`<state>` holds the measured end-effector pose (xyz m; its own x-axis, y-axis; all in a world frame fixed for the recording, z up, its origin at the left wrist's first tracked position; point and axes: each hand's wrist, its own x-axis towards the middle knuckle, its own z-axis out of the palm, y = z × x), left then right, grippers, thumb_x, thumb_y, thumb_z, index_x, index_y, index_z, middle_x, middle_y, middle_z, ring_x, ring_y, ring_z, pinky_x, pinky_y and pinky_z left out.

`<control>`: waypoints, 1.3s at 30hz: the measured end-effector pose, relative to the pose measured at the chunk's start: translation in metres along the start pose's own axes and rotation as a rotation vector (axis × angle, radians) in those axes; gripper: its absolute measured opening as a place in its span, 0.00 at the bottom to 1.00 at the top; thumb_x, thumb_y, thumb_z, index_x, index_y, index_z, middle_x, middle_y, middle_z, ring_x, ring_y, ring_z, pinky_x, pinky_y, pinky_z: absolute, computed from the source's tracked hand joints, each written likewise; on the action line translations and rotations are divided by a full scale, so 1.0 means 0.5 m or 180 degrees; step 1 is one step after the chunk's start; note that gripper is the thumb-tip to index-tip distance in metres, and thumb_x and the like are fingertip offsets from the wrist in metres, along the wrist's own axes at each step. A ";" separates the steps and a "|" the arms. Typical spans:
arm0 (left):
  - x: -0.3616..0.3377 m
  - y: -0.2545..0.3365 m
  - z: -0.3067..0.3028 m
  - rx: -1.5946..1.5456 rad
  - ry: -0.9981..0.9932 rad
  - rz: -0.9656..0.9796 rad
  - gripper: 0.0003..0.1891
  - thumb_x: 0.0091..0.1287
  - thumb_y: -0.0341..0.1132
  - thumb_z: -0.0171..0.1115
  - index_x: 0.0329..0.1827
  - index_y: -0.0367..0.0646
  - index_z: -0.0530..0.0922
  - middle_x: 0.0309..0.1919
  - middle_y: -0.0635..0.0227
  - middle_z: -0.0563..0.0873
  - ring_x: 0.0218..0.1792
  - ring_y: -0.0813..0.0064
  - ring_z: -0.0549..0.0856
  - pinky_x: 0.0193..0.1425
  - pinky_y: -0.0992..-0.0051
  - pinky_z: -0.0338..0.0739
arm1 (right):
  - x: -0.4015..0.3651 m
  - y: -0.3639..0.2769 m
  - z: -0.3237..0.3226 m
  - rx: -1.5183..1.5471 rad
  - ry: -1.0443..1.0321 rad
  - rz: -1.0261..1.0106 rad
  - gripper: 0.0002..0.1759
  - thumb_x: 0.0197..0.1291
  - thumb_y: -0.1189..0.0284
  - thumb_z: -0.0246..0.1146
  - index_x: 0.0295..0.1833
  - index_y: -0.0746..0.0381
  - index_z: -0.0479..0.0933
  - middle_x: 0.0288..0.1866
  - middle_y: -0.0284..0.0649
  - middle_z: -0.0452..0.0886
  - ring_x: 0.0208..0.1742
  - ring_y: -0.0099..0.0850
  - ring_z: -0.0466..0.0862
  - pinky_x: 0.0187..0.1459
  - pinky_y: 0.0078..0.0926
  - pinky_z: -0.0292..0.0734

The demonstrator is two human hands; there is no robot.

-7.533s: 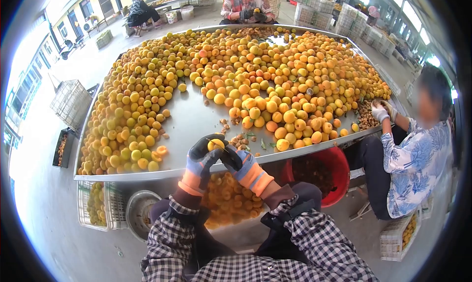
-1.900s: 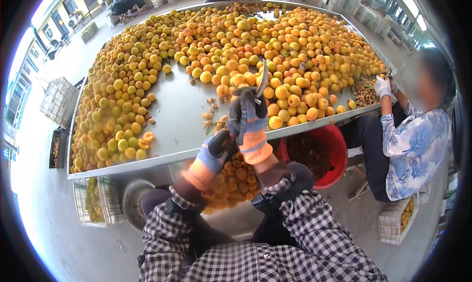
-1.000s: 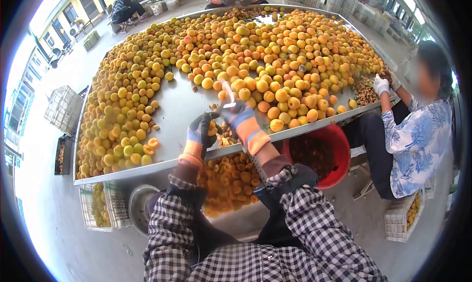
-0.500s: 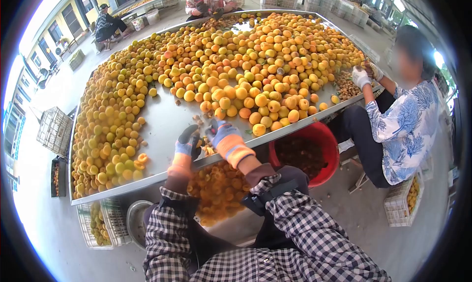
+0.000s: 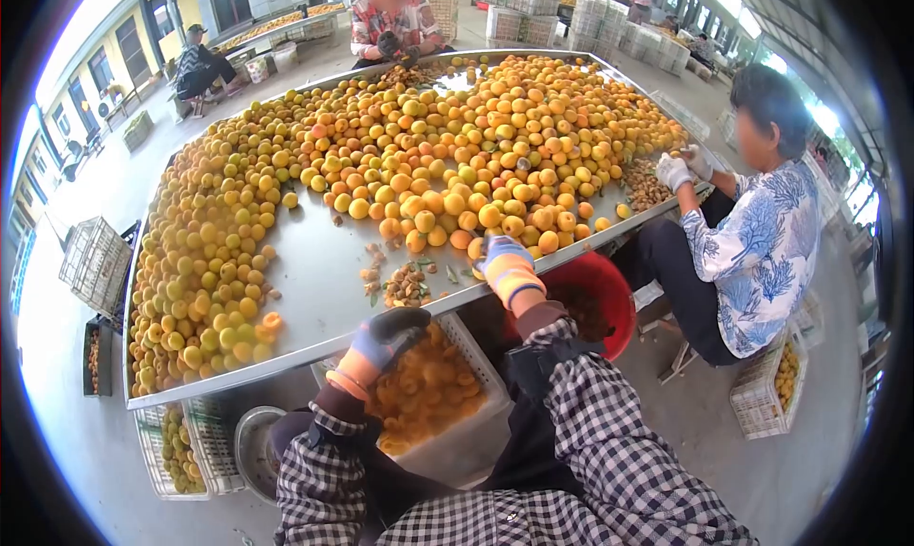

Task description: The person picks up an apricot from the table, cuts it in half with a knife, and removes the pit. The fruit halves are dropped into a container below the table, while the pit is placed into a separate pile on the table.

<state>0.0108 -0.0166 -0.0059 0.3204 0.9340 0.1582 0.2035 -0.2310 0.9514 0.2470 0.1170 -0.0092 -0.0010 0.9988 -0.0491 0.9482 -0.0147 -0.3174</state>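
Observation:
My right hand (image 5: 509,268), in an orange and blue-grey glove, is at the near edge of the apricot pile (image 5: 447,198). Its fingers curl down around an apricot there, mostly hidden under the glove. My left hand (image 5: 383,344), in a matching glove with dark fingertips, hangs just below the table rim, its fingers stretched out over a crate (image 5: 471,351) of halved apricots (image 5: 424,384). No fruit shows in it. Between the hands, a small heap of apricot pits (image 5: 407,286) lies on the metal table (image 5: 328,260).
A red bucket (image 5: 619,303) with dark contents stands right of the crate, partly under the table. A co-worker (image 5: 757,251) in white gloves sits at the right; another person (image 5: 395,22) works across the table. A metal basin (image 5: 257,446) and fruit crates (image 5: 205,441) stand lower left.
My hands, close together over the pits before, have parted. The left has drawn back over the crate; the right has moved right to the apricots. The view has tilted up slightly.

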 end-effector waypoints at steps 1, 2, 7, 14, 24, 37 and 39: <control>-0.002 -0.008 0.001 -0.0159 0.0182 -0.0033 0.14 0.64 0.30 0.65 0.52 0.38 0.81 0.44 0.64 0.87 0.46 0.77 0.84 0.54 0.74 0.77 | 0.000 0.005 0.002 0.0460 0.0221 -0.0047 0.22 0.49 0.60 0.72 0.48 0.59 0.78 0.44 0.47 0.84 0.49 0.45 0.82 0.49 0.37 0.76; -0.003 -0.014 0.001 -0.0168 0.0222 -0.0032 0.14 0.64 0.30 0.65 0.52 0.38 0.81 0.44 0.64 0.87 0.46 0.77 0.84 0.54 0.74 0.77 | 0.003 0.007 0.004 0.0953 0.0281 -0.0014 0.18 0.51 0.63 0.72 0.45 0.60 0.79 0.37 0.42 0.85 0.43 0.40 0.83 0.45 0.34 0.76; 0.024 -0.019 0.025 -0.1177 0.1087 -0.0143 0.19 0.62 0.28 0.67 0.57 0.35 0.77 0.47 0.65 0.86 0.48 0.78 0.83 0.54 0.76 0.77 | -0.069 -0.065 0.012 0.4390 -0.0753 0.0061 0.11 0.57 0.70 0.71 0.45 0.59 0.81 0.22 0.29 0.77 0.15 0.19 0.71 0.18 0.19 0.67; 0.034 -0.062 0.021 -0.1454 0.1709 -0.0125 0.24 0.65 0.30 0.65 0.64 0.37 0.72 0.49 0.68 0.84 0.47 0.79 0.82 0.49 0.78 0.79 | -0.144 -0.173 0.085 0.4752 -0.0639 -0.0426 0.09 0.62 0.70 0.66 0.45 0.60 0.79 0.24 0.31 0.79 0.16 0.18 0.73 0.16 0.17 0.66; 0.023 -0.001 -0.040 -0.1463 0.1258 -0.0005 0.31 0.59 0.28 0.70 0.66 0.38 0.69 0.50 0.69 0.81 0.45 0.81 0.79 0.46 0.81 0.76 | -0.169 -0.144 0.001 0.2318 0.0214 -0.1833 0.13 0.61 0.68 0.62 0.50 0.60 0.77 0.43 0.48 0.83 0.44 0.48 0.82 0.45 0.38 0.78; 0.028 0.020 -0.043 -0.1591 0.1004 -0.0007 0.27 0.60 0.34 0.69 0.62 0.36 0.73 0.47 0.68 0.81 0.47 0.79 0.80 0.52 0.79 0.75 | -0.165 -0.129 0.014 0.2148 -0.0270 -0.2357 0.17 0.58 0.72 0.62 0.54 0.61 0.75 0.40 0.48 0.83 0.42 0.48 0.83 0.43 0.35 0.78; 0.024 0.019 -0.048 -0.1544 0.0988 0.0058 0.26 0.60 0.34 0.69 0.61 0.36 0.73 0.47 0.67 0.81 0.48 0.78 0.80 0.54 0.78 0.75 | -0.173 -0.131 0.024 0.2596 -0.0611 -0.2195 0.18 0.58 0.75 0.62 0.55 0.62 0.75 0.40 0.47 0.84 0.43 0.44 0.84 0.45 0.32 0.78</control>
<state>-0.0057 -0.0009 0.0115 0.0184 0.9842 0.1760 -0.2706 -0.1646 0.9485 0.1813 0.0309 0.0047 -0.5695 0.7810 0.2563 0.2276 0.4494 -0.8638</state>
